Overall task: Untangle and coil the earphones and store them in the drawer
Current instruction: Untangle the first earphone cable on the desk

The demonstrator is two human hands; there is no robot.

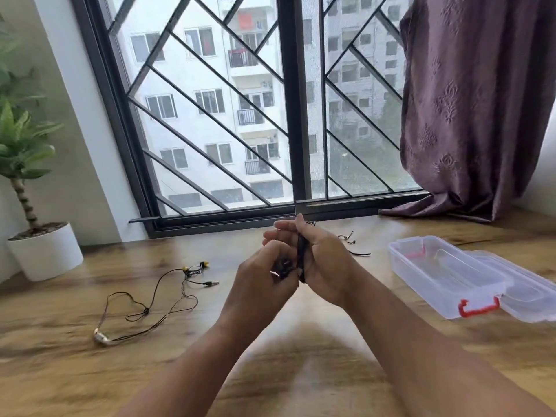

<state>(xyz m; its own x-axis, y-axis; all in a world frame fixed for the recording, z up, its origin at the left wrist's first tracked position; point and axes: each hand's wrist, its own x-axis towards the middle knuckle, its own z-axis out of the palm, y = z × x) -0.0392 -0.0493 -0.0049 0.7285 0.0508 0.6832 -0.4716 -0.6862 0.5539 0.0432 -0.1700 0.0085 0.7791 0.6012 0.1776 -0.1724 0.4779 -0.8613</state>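
Observation:
Both hands meet above the middle of the wooden table (90, 371). A black earphone cable (301, 254) is wound in a bundle around my right hand (322, 260), whose fingers are stretched upward. My left hand (264, 275) pinches the loose end of that cable, with a small metal plug showing at its fingertips. A second pair of earphones (150, 302) with yellow buds lies uncoiled on the table to the left. Short black ties (350, 240) lie just behind my right hand.
A clear plastic box (445, 275) with red clasps stands open at the right, its lid lying beside it. A potted plant (45, 251) in a white pot stands at the far left. A barred window and a purple curtain (475, 115) are behind the table.

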